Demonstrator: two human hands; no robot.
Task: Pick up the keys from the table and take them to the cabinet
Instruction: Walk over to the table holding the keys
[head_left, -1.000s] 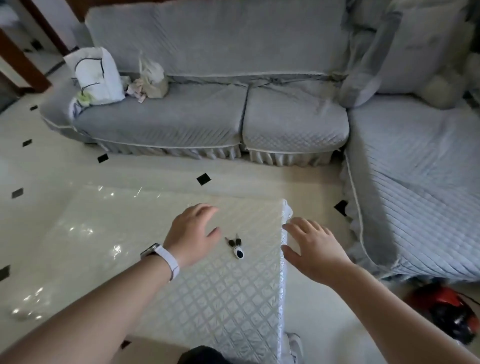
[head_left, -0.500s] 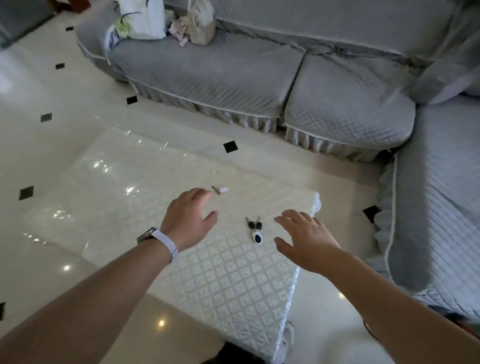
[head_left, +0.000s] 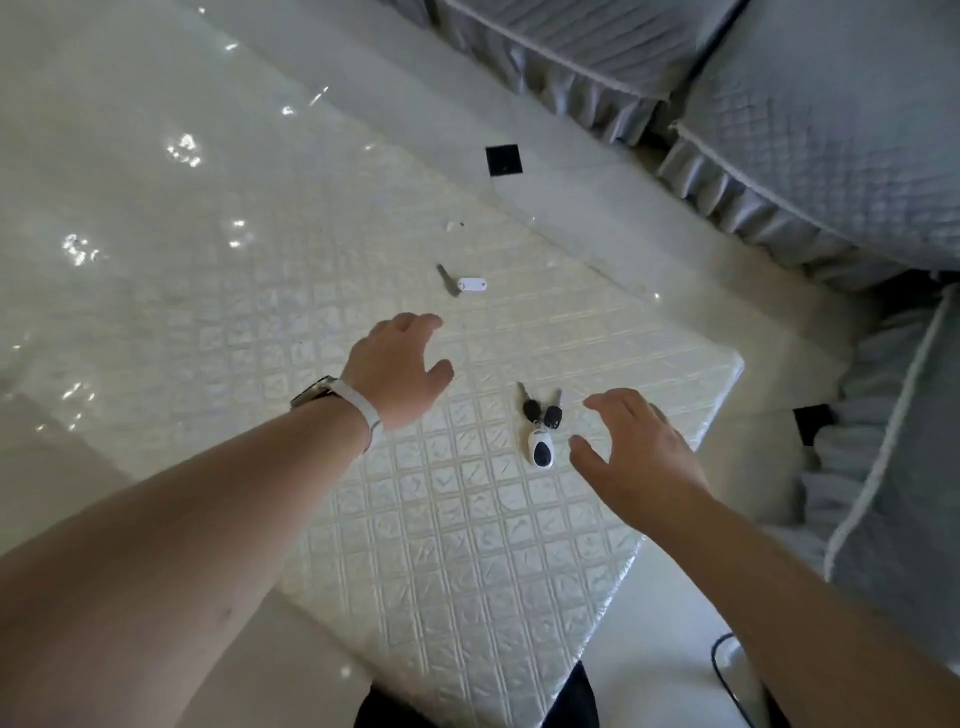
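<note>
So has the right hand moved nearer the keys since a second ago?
Yes. The right hand has come inward over the table edge, close beside the keys.

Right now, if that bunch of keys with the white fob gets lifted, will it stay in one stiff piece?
Probably not: the key bunch looks like two black-headed keys and a fob on a ring, so they should dangle. It likely slides easily on the glossy table cover.

We note the sofa (head_left: 810, 130) is cut off by the top and right edges. The table (head_left: 260, 260) runs out of view at left. The left hand (head_left: 395, 369) hides its own fingertips. The small object (head_left: 455, 226) beyond the tagged key (head_left: 462, 283) is too small to identify.
</note>
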